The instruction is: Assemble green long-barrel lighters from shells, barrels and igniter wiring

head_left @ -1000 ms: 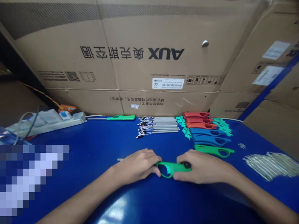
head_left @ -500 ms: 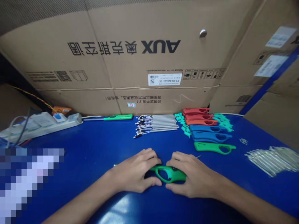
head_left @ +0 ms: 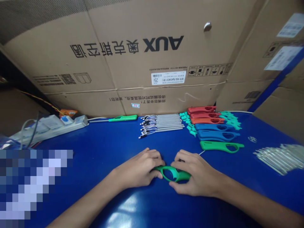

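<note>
A green lighter handle [head_left: 184, 176] with a loop-shaped opening lies crosswise between my two hands over the blue table. My left hand [head_left: 143, 167] pinches its left, loop end between thumb and fingers. Around the other end is my right hand [head_left: 196, 174], its fingers over the top and its thumb underneath. A turquoise trigger [head_left: 175, 173] shows inside the loop. Thin white wire [head_left: 201, 152] sticks out behind my right hand. What lies under the right palm is hidden.
Beyond my hands are metal lighter tubes with wires [head_left: 168, 123], turquoise pieces [head_left: 192, 129], and red, blue and green handles [head_left: 213, 145]. Silver rods [head_left: 273, 160] lie right. A green lighter [head_left: 124, 118] and power strip [head_left: 73, 125] stand back left, before a cardboard wall [head_left: 133, 19].
My left thumb has moved up and closed onto the loop end of the green handle. The right hand keeps its grip. The whole view has shifted slightly.
</note>
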Available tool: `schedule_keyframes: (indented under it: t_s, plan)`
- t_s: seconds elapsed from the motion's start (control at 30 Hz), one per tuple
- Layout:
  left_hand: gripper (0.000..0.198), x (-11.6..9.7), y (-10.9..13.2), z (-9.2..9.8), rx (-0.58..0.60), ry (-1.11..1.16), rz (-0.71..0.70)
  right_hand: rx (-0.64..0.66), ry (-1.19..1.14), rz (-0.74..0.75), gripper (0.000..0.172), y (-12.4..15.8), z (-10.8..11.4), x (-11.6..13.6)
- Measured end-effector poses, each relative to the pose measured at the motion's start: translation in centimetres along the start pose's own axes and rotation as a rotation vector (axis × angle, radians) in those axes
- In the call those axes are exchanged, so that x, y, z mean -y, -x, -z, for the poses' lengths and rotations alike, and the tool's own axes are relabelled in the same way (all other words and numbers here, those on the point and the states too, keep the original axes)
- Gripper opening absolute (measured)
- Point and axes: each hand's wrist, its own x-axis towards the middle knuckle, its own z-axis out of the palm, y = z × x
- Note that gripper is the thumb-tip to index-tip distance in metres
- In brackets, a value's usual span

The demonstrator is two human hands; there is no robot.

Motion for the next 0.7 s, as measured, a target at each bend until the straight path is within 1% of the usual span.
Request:
schedule_keyframes:
  t_s: [0.17,0.33,0.5,0.7]
  plan:
    - [0.014,-0.01,0.08,-0.08,0.015,-0.008,0.022,-0.027,-0.032,0.027,0.021,-0.10,0.00,0.00]
    - [0.024,-0.15,-0.02,0.08,0.026,-0.011,0.067,-0.031,-0.044,0.054,0.020,-0.22,0.05,-0.04]
    - [0.028,-0.27,-0.18,0.30,0.039,-0.006,0.107,-0.058,-0.046,0.088,0.021,-0.28,-0.13,-0.32]
    - [0.026,0.01,-0.09,0.30,0.035,0.007,0.106,-0.111,-0.065,0.093,0.021,-0.22,-0.40,-0.53]
